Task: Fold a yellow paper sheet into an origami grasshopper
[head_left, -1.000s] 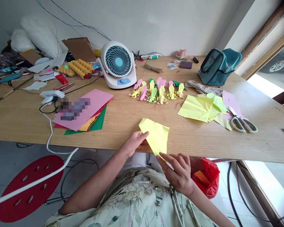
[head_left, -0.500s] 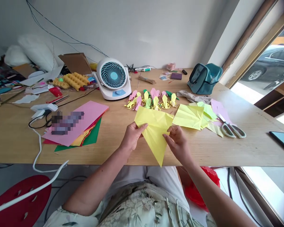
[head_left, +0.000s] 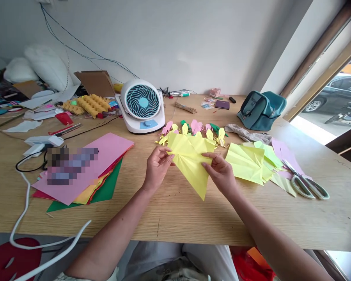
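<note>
I hold a folded yellow paper [head_left: 190, 162] above the wooden table [head_left: 175, 212], its point hanging down toward me. My left hand [head_left: 157, 166] pinches its left edge. My right hand [head_left: 220, 173] pinches its right edge with thumb and fingers. Just behind the paper stands a row of small folded paper figures [head_left: 193, 130] in yellow, pink and green.
A stack of coloured sheets [head_left: 84, 168] with pink on top lies to the left. Folded yellow and green papers [head_left: 251, 162] and scissors [head_left: 305, 183] lie to the right. A small white fan [head_left: 142, 105], a teal bag [head_left: 260, 109] and craft clutter [head_left: 84, 103] stand further back. A white cable [head_left: 26, 218] trails off the front left edge.
Both hands lifted the yellow paper from the table's front edge up and forward. My right hand moved from the paper's lower tip to its right edge. The view shifted forward over the table.
</note>
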Available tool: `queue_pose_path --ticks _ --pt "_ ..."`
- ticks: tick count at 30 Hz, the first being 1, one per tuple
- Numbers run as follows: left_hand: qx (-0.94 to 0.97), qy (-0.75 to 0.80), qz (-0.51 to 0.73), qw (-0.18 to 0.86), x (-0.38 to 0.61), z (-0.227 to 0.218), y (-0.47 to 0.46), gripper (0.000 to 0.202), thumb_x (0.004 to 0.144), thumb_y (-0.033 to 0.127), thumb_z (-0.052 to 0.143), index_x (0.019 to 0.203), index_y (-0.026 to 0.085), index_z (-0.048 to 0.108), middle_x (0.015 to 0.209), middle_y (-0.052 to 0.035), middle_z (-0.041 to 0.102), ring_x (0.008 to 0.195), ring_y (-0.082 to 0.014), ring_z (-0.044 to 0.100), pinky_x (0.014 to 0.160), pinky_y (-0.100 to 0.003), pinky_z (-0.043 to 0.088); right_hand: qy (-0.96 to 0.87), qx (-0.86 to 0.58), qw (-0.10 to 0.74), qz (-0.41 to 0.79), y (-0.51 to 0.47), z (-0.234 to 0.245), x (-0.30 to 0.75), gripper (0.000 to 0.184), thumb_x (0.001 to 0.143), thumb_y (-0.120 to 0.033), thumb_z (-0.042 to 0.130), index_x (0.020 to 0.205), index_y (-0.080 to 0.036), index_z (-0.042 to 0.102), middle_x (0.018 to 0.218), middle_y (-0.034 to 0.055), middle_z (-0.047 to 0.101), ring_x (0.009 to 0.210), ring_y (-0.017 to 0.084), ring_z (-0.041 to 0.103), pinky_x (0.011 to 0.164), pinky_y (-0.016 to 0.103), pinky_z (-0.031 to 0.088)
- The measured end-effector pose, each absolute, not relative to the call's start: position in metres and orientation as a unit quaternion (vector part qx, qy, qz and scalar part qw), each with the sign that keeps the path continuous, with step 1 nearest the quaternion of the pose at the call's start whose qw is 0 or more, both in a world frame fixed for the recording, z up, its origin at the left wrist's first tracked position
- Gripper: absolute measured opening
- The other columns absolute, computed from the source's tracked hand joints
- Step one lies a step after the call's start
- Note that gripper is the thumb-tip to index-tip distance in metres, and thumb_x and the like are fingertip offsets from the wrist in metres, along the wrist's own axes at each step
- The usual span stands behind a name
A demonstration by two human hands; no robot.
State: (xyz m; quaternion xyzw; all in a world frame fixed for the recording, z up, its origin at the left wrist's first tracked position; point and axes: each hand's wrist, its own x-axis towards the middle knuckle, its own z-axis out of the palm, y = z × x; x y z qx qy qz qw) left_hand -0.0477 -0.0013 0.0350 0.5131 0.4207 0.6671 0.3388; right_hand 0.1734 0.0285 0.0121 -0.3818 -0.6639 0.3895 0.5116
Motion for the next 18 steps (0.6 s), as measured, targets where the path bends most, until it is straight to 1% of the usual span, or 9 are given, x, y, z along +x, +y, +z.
queue_pose_path --ticks 2,5,8,10,12,14,16,18 --pt "0.539 0.433 0.631 0.352 -0.045 0.034 -0.004 0.019 0.082 0.034 0.073 0.094 0.020 0.067 0.081 0.0005 0.068 0.068 -0.0108 0.060 0.063 -0.021 0.053 -0.663 -0.373 0.513 0.397 0.027 0.009 0.172 0.030 0.087 -0.040 0.069 0.114 -0.027 0.068 0.104 0.0047 0.069 0.087 0.020 0.060 0.075 0.034 0.052" --pt "0.554 0.461 0.594 0.357 -0.040 0.033 -0.009 0.020 0.082 0.034 0.073 0.096 0.020 0.075 0.082 -0.0008 0.070 0.060 -0.0095 0.054 0.056 -0.020 0.044 -0.665 -0.355 0.512 0.411 0.023 0.010 0.170 0.029 0.087 -0.040 0.070 0.113 -0.027 0.069 0.111 0.0056 0.070 0.095 0.021 0.064 0.081 0.036 0.055" --pt "0.551 0.486 0.575 0.360 -0.037 0.031 -0.012 0.024 0.083 0.035 0.073 0.103 0.023 0.078 0.073 0.0007 0.068 0.052 -0.0088 0.046 0.050 -0.022 0.035 -0.643 -0.348 0.522 0.439 0.020 0.015 0.171 0.030 0.085 -0.041 0.072 0.112 -0.027 0.070 0.113 0.0057 0.071 0.102 0.022 0.065 0.085 0.036 0.056" --pt "0.552 0.492 0.572 0.356 -0.037 0.031 -0.014 0.023 0.083 0.034 0.073 0.103 0.024 0.078 0.066 0.0026 0.063 0.049 -0.0080 0.039 0.047 -0.022 0.030 -0.619 -0.349 0.530 0.463 0.019 0.018 0.171 0.030 0.084 -0.042 0.074 0.110 -0.027 0.072 0.111 0.0054 0.072 0.103 0.022 0.066 0.084 0.036 0.057" --pt "0.551 0.491 0.572 0.357 -0.037 0.031 -0.016 0.022 0.083 0.033 0.073 0.103 0.024 0.079 0.061 0.0039 0.060 0.047 -0.0075 0.036 0.046 -0.022 0.028 -0.594 -0.351 0.538 0.484 0.018 0.020 0.171 0.030 0.082 -0.042 0.077 0.107 -0.028 0.073 0.108 0.0049 0.073 0.101 0.022 0.067 0.081 0.035 0.058" --pt "0.548 0.486 0.579 0.357 -0.037 0.032 -0.018 0.022 0.083 0.032 0.074 0.102 0.025 0.079 0.066 0.0031 0.065 0.051 -0.0081 0.042 0.050 -0.021 0.033 -0.576 -0.351 0.545 0.498 0.016 0.023 0.170 0.028 0.080 -0.041 0.078 0.104 -0.028 0.074 0.105 0.0042 0.073 0.098 0.022 0.067 0.079 0.034 0.058" --pt "0.546 0.485 0.590 0.344 -0.036 0.034 -0.019 0.020 0.082 0.032 0.075 0.100 0.024 0.080 0.080 0.0003 0.073 0.061 -0.0105 0.053 0.058 -0.022 0.042 -0.564 -0.349 0.552 0.504 0.015 0.024 0.169 0.025 0.080 -0.039 0.079 0.101 -0.028 0.075 0.102 0.0034 0.074 0.095 0.021 0.068 0.077 0.033 0.058" --pt "0.548 0.492 0.596 0.321 -0.035 0.035 -0.021 0.018 0.081 0.031 0.076 0.097 0.023 0.080 0.090 -0.0016 0.076 0.071 -0.0132 0.060 0.066 -0.023 0.047 -0.563 -0.350 0.559 0.498 0.013 0.024 0.168 0.023 0.080 -0.038 0.079 0.100 -0.028 0.076 0.098 0.0033 0.074 0.093 0.020 0.067 0.076 0.032 0.058"
